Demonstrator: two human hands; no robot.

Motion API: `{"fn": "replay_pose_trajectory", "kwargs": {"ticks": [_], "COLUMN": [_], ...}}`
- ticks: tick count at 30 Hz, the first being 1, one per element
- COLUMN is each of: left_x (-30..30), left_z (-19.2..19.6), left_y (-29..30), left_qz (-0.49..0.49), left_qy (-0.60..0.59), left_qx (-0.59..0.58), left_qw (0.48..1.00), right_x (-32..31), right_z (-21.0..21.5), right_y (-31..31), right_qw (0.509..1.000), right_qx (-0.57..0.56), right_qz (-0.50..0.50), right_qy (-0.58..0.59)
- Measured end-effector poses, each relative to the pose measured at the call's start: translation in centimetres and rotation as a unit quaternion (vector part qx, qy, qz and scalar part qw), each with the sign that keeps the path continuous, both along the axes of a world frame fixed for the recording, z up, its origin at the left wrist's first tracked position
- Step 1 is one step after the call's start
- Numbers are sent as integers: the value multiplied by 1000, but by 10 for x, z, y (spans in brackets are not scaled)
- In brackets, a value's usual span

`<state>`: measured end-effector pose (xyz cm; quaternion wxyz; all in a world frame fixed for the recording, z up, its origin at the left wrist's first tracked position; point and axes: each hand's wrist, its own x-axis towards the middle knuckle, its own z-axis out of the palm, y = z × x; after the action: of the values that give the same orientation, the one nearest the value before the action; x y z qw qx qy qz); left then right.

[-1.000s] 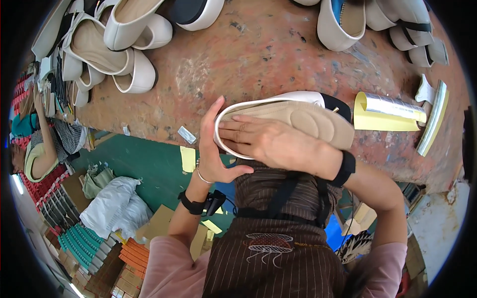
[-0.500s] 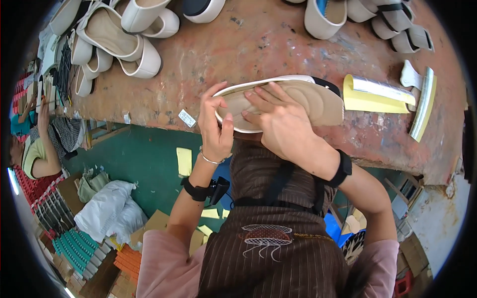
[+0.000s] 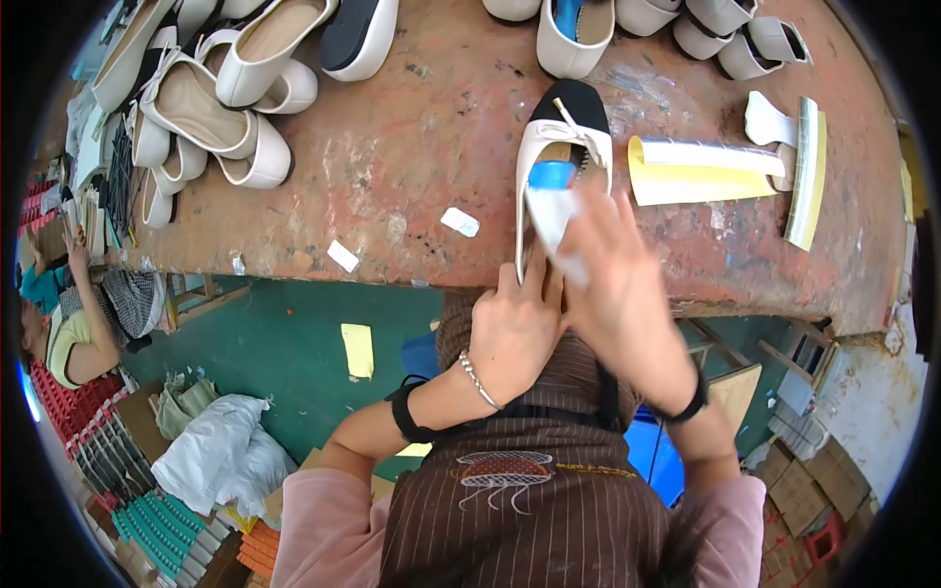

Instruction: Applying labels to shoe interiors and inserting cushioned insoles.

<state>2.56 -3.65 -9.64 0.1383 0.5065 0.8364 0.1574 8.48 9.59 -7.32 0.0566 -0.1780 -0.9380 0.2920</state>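
I see one shoe (image 3: 566,147) at my two hands, upright on the desk (image 3: 412,147) edge, black toe pointing away. My left hand (image 3: 515,333) grips its heel end, fingers curled closed. My right hand (image 3: 613,284), blurred, holds a pale cloth (image 3: 554,220) over the opening. One yellow sheet (image 3: 701,171) lies just right; several pale shoes (image 3: 211,103) lie far left.

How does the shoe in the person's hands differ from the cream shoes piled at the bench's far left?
The held shoe has a black toe cap with a bow and a blue form inside; the piled shoes are plain cream and look empty. The held shoe lies at the near bench edge, gripped by the left hand while the blurred right hand presses a pale piece into it; the piled shoes lie untouched, overlapping. Both are pale flat slip-ons.
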Motion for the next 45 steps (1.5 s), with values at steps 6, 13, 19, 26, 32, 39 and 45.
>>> {"fn": "replay_pose_trajectory", "kwargs": {"ticks": [6, 13, 19, 26, 32, 39, 45], "left_x": [-3, -6, -10, -8, -15, -13, -95], "left_z": [-7, -8, -7, -7, 2, 3, 48], "left_y": [-2, -3, -2, -4, -2, -1, -42], "left_qz": [-44, -51, -60, -29, -56, -49, -89], "left_qy": [32, 23, 25, -41, -84, -45, -276], "left_qx": [-23, -39, -1, 0, -20, -25, 158], "left_qw": [998, 998, 998, 999, 995, 997, 944], "right_x": [-35, -44, -53, -47, -58, -74, 24], "right_z": [-40, -21, -35, -9, -61, -51, 12], "right_y": [-3, 2, 19, 4, -3, 23, 142], "right_qw": [982, 984, 983, 981, 966, 991, 919], "right_qx": [175, 163, 179, 137, 239, 125, -387], "right_qz": [-33, 16, 13, 92, 10, -1, 6], "right_qy": [64, -75, -30, -98, -97, -55, 72]}}
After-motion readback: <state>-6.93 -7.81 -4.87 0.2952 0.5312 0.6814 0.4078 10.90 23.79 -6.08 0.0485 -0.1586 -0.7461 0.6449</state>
